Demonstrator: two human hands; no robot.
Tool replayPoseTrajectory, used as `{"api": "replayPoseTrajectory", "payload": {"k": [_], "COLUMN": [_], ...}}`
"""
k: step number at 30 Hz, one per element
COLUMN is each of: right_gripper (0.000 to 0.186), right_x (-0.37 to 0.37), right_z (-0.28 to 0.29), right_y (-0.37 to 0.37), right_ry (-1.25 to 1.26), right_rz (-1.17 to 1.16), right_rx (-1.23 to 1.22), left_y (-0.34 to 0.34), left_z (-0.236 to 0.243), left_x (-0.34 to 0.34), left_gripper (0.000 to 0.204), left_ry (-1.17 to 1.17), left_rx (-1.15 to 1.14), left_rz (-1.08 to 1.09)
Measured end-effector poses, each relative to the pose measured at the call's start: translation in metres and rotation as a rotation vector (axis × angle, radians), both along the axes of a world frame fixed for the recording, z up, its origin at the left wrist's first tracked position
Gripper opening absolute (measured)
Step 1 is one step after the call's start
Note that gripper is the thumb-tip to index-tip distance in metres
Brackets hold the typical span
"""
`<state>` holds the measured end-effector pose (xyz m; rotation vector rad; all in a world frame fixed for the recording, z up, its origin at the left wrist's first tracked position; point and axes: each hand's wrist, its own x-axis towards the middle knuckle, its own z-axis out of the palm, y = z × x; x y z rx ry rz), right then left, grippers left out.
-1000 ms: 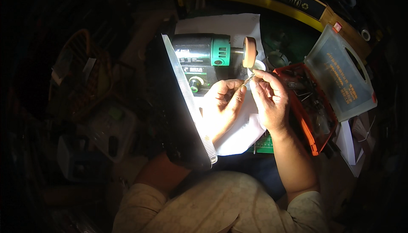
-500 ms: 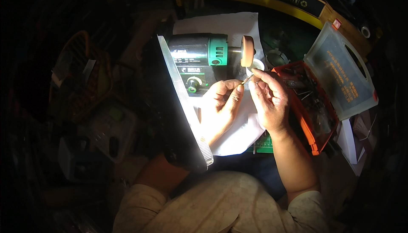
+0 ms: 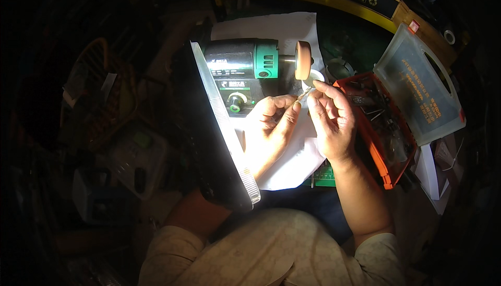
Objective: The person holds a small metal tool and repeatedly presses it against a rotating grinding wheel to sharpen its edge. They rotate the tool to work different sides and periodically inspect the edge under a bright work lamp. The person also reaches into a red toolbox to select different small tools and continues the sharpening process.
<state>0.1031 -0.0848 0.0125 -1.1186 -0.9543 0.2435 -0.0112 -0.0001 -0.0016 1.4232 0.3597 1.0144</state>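
Observation:
My left hand pinches a thin drill-bit-like piece between thumb and fingers. My right hand has its thumb and index finger at the piece's upper-right end. Both hands are just below the tan wheel on the shaft of a green and black bench motor. A white cup sits behind my fingertips. The motor's base carries a knob, and white paper lies under my hands.
A black lamp with a ridged strip stands close left of my hands. At right lie an open orange case of small tools with its translucent lid raised, and loose papers. A green mat shows below the paper. A yellow rail runs behind.
Both hands have risen slightly toward the wheel, still on the small piece. The motor and lamp appear a little further left in the view.

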Motion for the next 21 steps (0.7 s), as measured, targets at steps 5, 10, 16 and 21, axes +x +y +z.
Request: {"api": "replayPoseTrajectory", "payload": {"k": [5,10,16,21], "right_gripper": [0.013,0.021,0.026,0.027], "right_x": [-0.004,-0.004,-0.003,-0.001], "right_z": [0.011,0.015,0.013,0.012], "right_y": [0.0,0.01,0.015,0.016], "right_ry": [0.252,0.287,0.332,0.324], "right_rz": [0.123,0.108,0.107,0.128], "right_rx": [-0.179,-0.289,-0.311,-0.32], "left_y": [0.001,0.003,0.003,0.003], "left_z": [-0.002,-0.002,0.0,0.002], "left_x": [0.003,0.005,0.005,0.007], "left_gripper": [0.014,0.015,0.015,0.014], "left_ry": [-0.036,-0.081,-0.055,-0.047], "left_rx": [-0.023,-0.07,-0.003,0.005], "left_rz": [-0.02,-0.054,0.015,0.009]}}
